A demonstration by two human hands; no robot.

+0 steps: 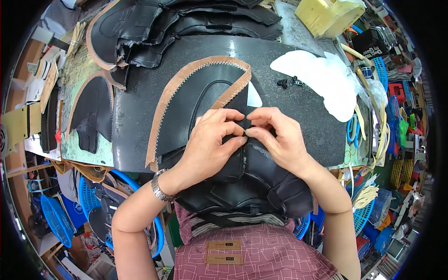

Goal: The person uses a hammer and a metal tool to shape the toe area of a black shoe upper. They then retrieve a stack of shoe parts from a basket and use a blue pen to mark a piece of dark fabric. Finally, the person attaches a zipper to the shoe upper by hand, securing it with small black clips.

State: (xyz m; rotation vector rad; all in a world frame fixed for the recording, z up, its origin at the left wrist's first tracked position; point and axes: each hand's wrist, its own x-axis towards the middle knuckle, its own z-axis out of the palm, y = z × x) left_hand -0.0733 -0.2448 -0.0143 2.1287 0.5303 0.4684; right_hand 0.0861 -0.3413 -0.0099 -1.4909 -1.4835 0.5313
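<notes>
A black leather boot upper [205, 88] with a tan edging strip, sewn on in zigzag stitches, lies on the dark bench in front of me. Its near part hangs over the bench's front edge toward my lap. My left hand [212, 140] rests on it, thumb and fingers pinching the dark edge near the middle seam. Right beside it, my right hand [280, 140] pinches the same spot, its thumb and fingertips almost touching the left ones. Any small part between the fingertips is too hidden to make out. Several small black pieces [288, 83] lie beyond my right hand.
White sheet-like pieces [317, 77] lie at the right of the bench [140, 116]. More black uppers [210, 21] are piled at the back, another [91, 112] at the left. Blue-handled scissors [353, 128] and a yellowish block [326, 16] are on the right. Blue baskets [58, 221] stand below.
</notes>
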